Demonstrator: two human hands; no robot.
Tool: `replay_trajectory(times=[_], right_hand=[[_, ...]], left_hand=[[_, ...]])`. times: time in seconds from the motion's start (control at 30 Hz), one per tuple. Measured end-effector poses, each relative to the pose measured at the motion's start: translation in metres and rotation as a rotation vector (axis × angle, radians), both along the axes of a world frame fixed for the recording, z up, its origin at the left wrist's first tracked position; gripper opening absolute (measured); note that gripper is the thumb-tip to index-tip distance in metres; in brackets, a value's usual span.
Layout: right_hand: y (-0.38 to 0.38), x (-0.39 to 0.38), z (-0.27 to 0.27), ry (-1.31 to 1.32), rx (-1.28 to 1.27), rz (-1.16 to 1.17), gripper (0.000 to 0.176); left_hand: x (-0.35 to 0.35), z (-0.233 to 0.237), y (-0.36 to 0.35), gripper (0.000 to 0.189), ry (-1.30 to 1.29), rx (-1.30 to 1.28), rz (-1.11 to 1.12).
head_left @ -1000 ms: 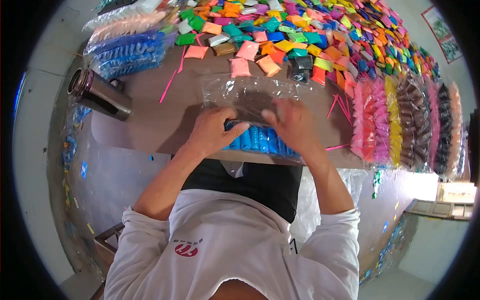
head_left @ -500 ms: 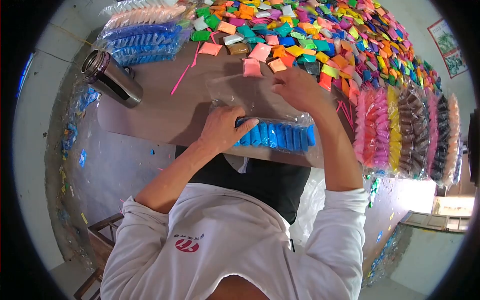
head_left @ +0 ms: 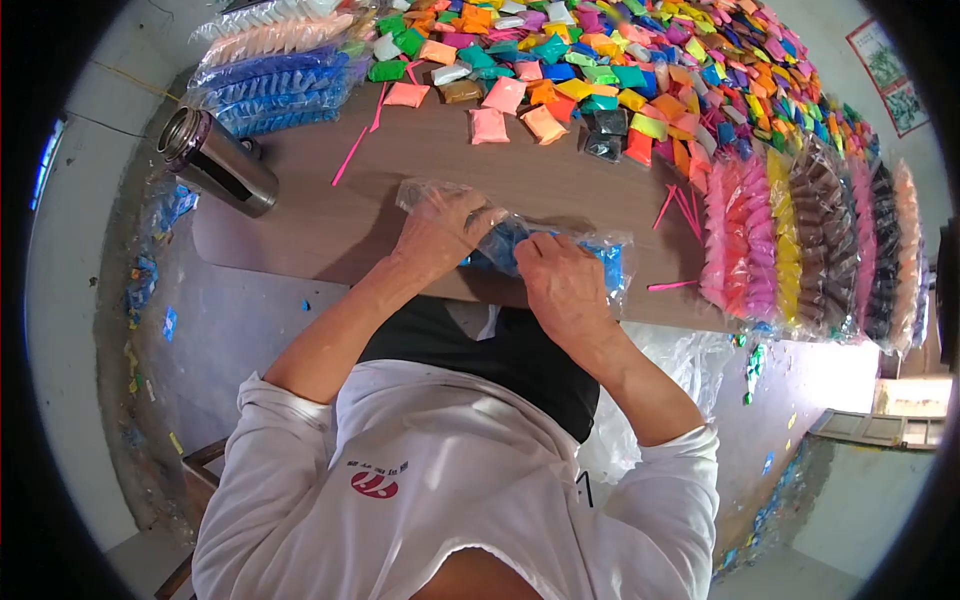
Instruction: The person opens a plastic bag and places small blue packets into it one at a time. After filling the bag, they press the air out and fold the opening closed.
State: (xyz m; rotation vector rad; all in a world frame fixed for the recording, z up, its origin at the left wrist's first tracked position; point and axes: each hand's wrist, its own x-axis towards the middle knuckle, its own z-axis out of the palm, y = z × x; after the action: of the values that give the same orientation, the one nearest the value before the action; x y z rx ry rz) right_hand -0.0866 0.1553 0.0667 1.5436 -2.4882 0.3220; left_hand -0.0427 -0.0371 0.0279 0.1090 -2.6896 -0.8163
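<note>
My bag [head_left: 415,192] is clear, its packets [head_left: 503,245] bright blue. The bench [head_left: 560,185] is brown, the strips [head_left: 350,157] pink, the flask [head_left: 215,165] silver, the far heap [head_left: 640,60] many-coloured, my sleeves [head_left: 290,440] white.

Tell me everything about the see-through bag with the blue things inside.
The clear bag is thin, crinkly, shiny plastic, lying flat near the front edge of the brown table. A row of bright blue packets sits inside it. Its loose end is bunched up in the left hand; the right hand rests on its middle, fingers pinching the plastic.
</note>
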Motion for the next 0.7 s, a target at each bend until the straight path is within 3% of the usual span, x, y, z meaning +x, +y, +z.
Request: replay_trajectory(times=[0.13,0.23,0.33,0.43,0.53,0.63,0.7], right_hand=[[0.001,0.005,-0.013,0.014,0.013,-0.054,0.015],[0.004,0.0,-0.027,0.084,-0.144,-0.042,0.015],[-0.001,-0.01,-0.033,0.15,-0.201,-0.017,0.015],[-0.013,-0.014,-0.03,0.127,-0.195,0.013,0.013],[-0.022,-0.019,-0.031,0.125,-0.175,0.034,0.013],[-0.029,-0.025,-0.038,0.148,-0.191,0.013,0.012],[-0.031,-0.03,-0.044,0.17,-0.237,0.041,0.012]], left_hand=[[0.004,0.003,-0.01,0.023,0.009,0.093,-0.093],[0.021,0.022,-0.017,0.031,-0.096,0.05,-0.137],[0.043,0.019,-0.025,0.034,-0.085,0.256,-0.137],[0.06,0.019,-0.026,0.037,-0.035,0.239,-0.133],[0.068,0.023,-0.029,0.035,-0.032,0.391,-0.132],[0.074,0.021,-0.044,0.037,0.087,0.395,-0.08],[0.08,0.031,-0.05,0.042,0.108,0.618,0.018]])
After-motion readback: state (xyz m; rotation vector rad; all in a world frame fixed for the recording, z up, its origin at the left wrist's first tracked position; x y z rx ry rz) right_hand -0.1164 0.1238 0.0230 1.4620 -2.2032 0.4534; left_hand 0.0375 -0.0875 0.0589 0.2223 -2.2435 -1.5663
